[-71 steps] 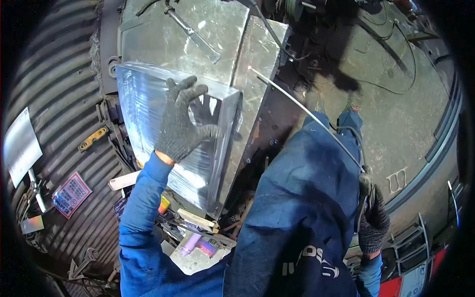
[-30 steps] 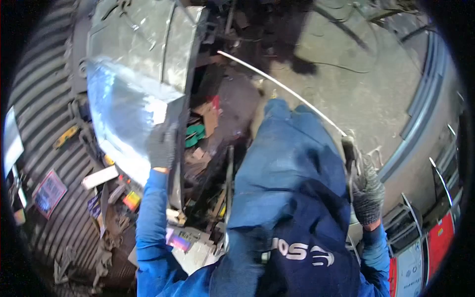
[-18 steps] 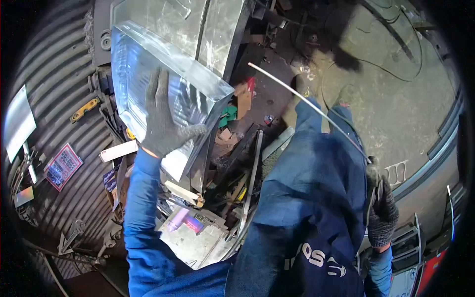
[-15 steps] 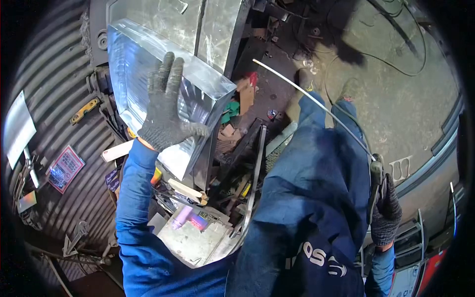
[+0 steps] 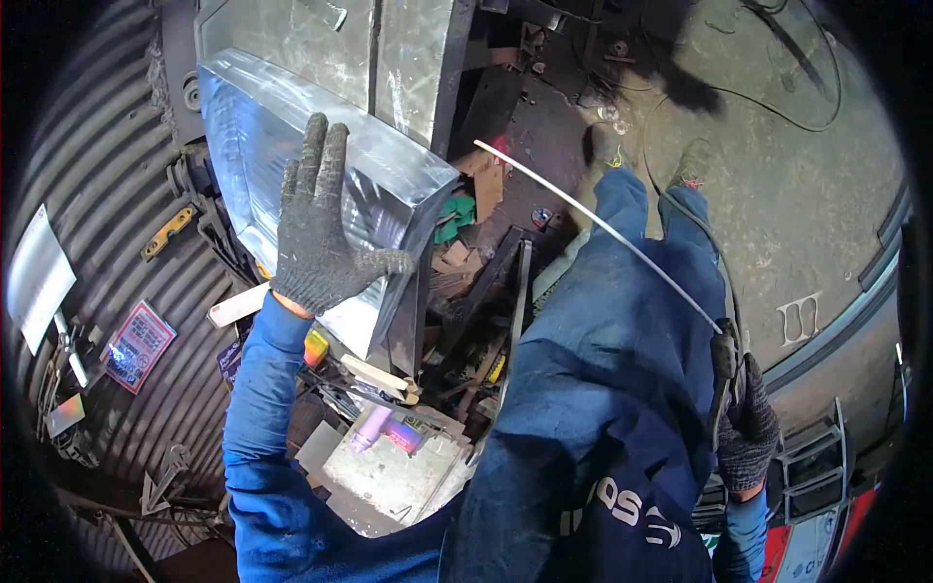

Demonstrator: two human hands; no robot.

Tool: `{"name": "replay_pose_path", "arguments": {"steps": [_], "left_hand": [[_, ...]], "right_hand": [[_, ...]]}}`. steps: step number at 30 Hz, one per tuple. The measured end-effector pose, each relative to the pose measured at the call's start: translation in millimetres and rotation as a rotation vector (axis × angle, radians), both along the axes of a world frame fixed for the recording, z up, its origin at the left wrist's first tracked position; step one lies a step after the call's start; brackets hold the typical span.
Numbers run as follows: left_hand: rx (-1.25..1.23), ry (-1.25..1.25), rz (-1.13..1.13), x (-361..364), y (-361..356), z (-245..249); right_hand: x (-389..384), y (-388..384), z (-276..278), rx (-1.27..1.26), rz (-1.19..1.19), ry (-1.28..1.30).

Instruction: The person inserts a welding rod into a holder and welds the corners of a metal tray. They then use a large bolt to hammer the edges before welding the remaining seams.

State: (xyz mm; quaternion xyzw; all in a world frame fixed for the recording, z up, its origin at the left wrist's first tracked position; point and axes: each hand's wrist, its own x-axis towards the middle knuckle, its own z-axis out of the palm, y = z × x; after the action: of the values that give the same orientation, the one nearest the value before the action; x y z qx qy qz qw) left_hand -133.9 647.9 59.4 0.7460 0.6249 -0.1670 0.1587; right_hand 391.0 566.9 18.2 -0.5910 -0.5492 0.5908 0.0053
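Observation:
A shiny metal box-like piece stands at the edge of a metal workbench. Over its near face is my left hand, in a dark grey glove, fingers spread and holding nothing; whether it presses on the metal is hard to tell. At the right, my gloved right hand is wrapped round an electrode holder. A long thin welding rod sticks out of the holder, pointing up and left across my legs, its tip short of the metal piece.
A corrugated wall at the left carries a yellow level and a sign. Scraps and a green cloth lie below the bench. A cable crosses the floor. A metal rack stands at lower right.
The metal piece and bench appear slightly lower and further left in view. My right hand, with the holder and rod, has shifted slightly down and left. My left hand stays spread over the metal.

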Motion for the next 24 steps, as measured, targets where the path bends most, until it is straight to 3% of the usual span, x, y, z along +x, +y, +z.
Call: {"name": "replay_pose_path", "arguments": {"steps": [5, 12, 15, 24], "left_hand": [[0.035, -0.102, 0.024, -2.3, -0.2, -3.6], [0.06, -0.112, 0.073, -3.0, -3.9, -8.7], [0.054, -0.104, 0.077, -2.8, -3.7, -9.0], [0.044, -0.083, 0.055, -1.2, -1.4, -5.0]], "right_hand": [[3.2, 0.6, 8.1, -0.207, -0.158, 0.025], [9.2, -1.0, 2.9, -0.079, -0.022, 0.018], [9.6, -1.0, 2.8, -0.183, -0.089, 0.036], [8.5, -0.7, 2.8, -0.176, -0.045, 0.026]]}}
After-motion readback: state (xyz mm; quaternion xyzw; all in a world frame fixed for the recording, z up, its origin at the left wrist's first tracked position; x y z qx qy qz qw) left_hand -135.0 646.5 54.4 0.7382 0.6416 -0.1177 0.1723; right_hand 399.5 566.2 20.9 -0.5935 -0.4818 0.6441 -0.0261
